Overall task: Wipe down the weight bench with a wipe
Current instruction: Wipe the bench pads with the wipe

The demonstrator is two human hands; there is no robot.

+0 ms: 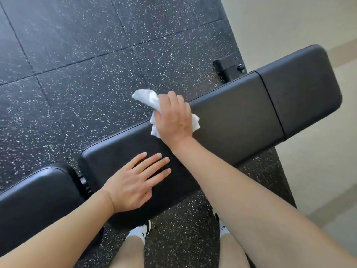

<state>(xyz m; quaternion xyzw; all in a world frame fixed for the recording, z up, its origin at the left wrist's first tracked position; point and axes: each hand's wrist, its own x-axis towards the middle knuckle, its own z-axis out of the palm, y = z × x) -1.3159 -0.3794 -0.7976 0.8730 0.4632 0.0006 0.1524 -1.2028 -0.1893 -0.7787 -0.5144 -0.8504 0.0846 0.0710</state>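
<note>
Bare forearms reach in from the near edge over two legs in white socks [137, 234]. On the near part of the black padded weight bench [231, 120], which runs from near left to far right, the left hand [135, 182] lies flat with fingers straight and slightly spread. Farther along, the right hand [173, 117] curls its fingers round a crumpled white wipe [149, 99] at the pad's far edge (part of it hangs past). Speckled black rubber floor tiles [77, 55] lie beyond, a pale wall [289, 20] at far right.
</note>
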